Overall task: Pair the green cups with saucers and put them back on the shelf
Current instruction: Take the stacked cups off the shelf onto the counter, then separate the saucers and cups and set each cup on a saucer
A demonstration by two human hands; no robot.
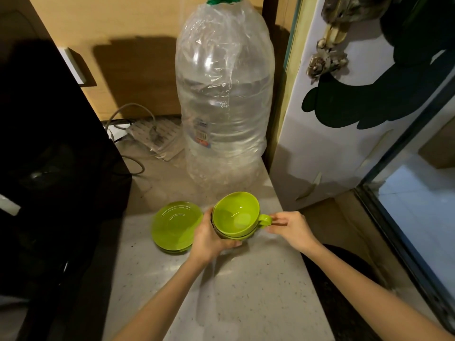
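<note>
Pairing looks barely begun: the left hand (pixel 209 236) cups a nested stack of green cups (pixel 236 215), right-hand fingers (pixel 277 220) pinching its handle, saucers (pixel 176 226) stacked at its 9 o'clock on the counter (pixel 246 291); no shelf visible.

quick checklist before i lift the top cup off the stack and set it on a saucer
1. Left hand steadies the stacked cups: ok.
2. Right hand pinches the top cup's handle: ok.
3. Top cup empty: ok.
4. Saucers lie face up on the counter, left of the cups: ok.
5. Water bottle stands clear behind: ok.
6. Shelf space: cannot tell, out of view.
</note>
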